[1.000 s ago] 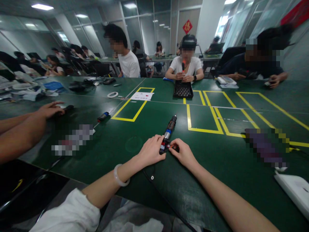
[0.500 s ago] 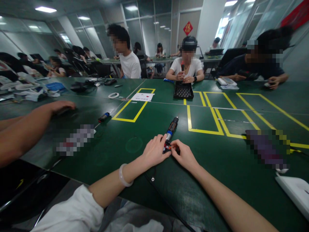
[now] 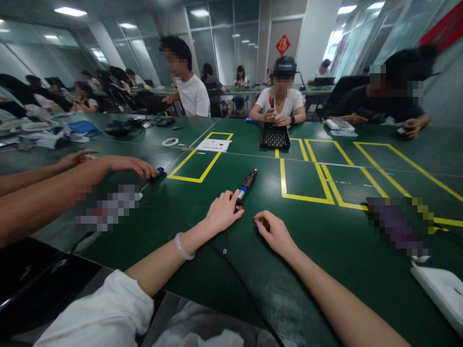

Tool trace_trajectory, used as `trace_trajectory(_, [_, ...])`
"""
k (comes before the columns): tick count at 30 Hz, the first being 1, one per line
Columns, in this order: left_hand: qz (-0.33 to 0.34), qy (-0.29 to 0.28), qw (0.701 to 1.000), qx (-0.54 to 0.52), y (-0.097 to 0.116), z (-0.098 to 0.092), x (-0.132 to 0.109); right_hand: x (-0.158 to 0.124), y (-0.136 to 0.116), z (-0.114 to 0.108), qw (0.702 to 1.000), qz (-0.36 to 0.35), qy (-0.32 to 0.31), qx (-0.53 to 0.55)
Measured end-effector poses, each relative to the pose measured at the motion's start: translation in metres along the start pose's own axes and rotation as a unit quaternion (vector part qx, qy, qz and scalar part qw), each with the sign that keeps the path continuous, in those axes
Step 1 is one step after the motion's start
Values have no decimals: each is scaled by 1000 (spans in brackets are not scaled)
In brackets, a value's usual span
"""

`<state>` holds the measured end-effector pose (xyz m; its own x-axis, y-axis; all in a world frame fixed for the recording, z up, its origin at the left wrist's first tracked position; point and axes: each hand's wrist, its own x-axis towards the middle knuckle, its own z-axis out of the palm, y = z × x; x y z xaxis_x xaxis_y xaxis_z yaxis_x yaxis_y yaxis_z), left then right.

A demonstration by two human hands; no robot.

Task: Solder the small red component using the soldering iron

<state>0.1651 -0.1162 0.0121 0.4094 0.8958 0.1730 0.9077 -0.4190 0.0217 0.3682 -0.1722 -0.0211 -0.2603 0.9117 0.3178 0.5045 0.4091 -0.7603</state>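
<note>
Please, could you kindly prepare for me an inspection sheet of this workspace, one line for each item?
Surface: green table, marked with yellow tape.
Things in hand: black tool with a blue band; its near end is mostly covered.
Clutter: black tray, paper sheet, white box at the right edge.
Grips: left grip, a bare hand, holds the tool's near end; right grip is apart from it, curled, contents unclear.
Cables: black cable runs from near the left grip toward the view's bottom.
Surroundings: co-worker's hand at a small blue item, contact unclear; person behind the tray.
</note>
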Motion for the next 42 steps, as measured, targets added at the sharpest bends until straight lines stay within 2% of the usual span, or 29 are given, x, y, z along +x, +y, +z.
trace_trajectory(4, [-40,-1,999,7,-35,5,19,0,-2,0,1000,-10,-9,1])
trace_trajectory(11, [-116,-13,993,32,-112,12,55,0,-5,-2,1000,-11,-21,-7])
trace_trajectory(17, [-184,-28,982,20,-178,9,72,0,-4,-2,999,-15,-25,-11])
trace_trajectory(20, [-197,-7,980,-5,-196,5,72,0,-4,-2,999,-17,-28,-16])
trace_trajectory(22, [-196,22,980,-15,-199,3,69,0,-3,-2,999,-20,-26,-18])
trace_trajectory(27, [-203,75,976,-32,-187,-3,60,0,-2,-1,999,-24,-24,-20])
trace_trajectory(31, [-215,100,968,-77,-168,-10,65,1,-3,0,999,-22,-25,-21])
trace_trajectory(34, [-194,96,967,-133,-137,-14,70,1,-4,0,1000,-14,-25,-9])
trace_trajectory(36, [-144,57,960,-233,-106,-16,65,1,-5,-1,1000,-10,-24,5])
trace_trajectory(37, [-102,22,938,-332,-88,-17,60,2,-5,-1,1000,-10,-24,12])
trace_trajectory(39, [-27,-54,871,-488,-51,-19,45,2,-5,-1,999,-9,-17,30])
trace_trajectory(42, [29,-137,808,-572,-8,-23,17,1,-6,-1,997,3,-4,83])
